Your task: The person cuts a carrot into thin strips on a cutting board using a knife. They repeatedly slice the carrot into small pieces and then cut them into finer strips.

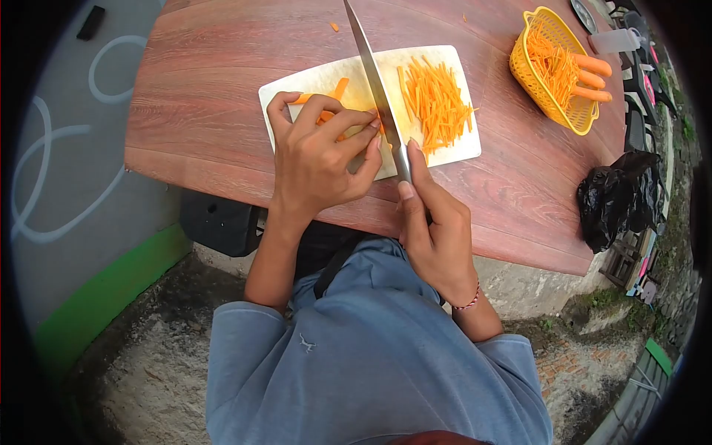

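Observation:
My right hand (437, 230) is closed round the handle of a long kitchen knife (374, 78), whose blade points away from me across a white cutting board (297, 85). My left hand (322, 148) is bent over the board, its fingertips pressed on carrot close against the left side of the blade. The carrot under those fingers is mostly hidden. Carrot slices (341, 88) stick out past the knuckles on the left. To the right of the knife lies a pile of thin carrot strips (437, 104).
At the right of the wooden table (208, 96), a yellow plastic basket (525, 67) holds carrot strips and whole carrots (593, 64). A clear bottle (614, 41) stands beyond it. A black plastic bag (619, 196) hangs at the right edge. A carrot scrap (334, 27) lies behind the board.

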`<state>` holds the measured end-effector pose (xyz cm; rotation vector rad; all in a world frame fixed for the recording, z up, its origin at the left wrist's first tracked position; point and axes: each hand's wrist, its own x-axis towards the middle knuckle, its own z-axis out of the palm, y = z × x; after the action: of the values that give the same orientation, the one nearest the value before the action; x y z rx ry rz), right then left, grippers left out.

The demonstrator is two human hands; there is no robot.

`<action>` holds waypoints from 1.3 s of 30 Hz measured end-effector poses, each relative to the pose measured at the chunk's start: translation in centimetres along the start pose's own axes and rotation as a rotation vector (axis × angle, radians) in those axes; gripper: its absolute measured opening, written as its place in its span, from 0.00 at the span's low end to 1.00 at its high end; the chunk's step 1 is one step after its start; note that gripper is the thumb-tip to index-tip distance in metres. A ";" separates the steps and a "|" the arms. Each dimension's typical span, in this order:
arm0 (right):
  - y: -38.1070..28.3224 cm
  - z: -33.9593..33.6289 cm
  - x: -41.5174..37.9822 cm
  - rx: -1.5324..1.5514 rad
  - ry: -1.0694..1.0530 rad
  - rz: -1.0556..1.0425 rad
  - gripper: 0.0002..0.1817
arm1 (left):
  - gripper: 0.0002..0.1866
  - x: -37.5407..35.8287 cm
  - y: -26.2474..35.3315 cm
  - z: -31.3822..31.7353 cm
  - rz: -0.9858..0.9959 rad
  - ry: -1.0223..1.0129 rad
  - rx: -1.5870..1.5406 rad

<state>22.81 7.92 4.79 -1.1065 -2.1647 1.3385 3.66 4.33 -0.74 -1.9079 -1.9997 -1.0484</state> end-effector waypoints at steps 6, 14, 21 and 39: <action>0.2 0.1 -1.1 -0.149 0.020 -0.104 0.28 | 0.05 0.1 0.0 -0.1 0.014 0.011 -0.012; 0.4 1.0 2.1 -0.203 0.048 -0.129 0.29 | 0.04 0.0 0.0 0.0 0.030 0.020 -0.015; 1.0 -0.4 3.1 0.000 0.008 0.049 0.25 | 0.06 -0.2 -0.1 0.0 0.038 0.021 -0.012; 0.6 0.0 -0.6 0.064 0.003 0.062 0.26 | 0.05 -0.2 -0.1 0.1 0.042 0.042 -0.032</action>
<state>23.46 7.59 4.28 -1.1587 -2.0866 1.4213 3.63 4.28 -1.00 -1.9179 -1.9237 -1.1069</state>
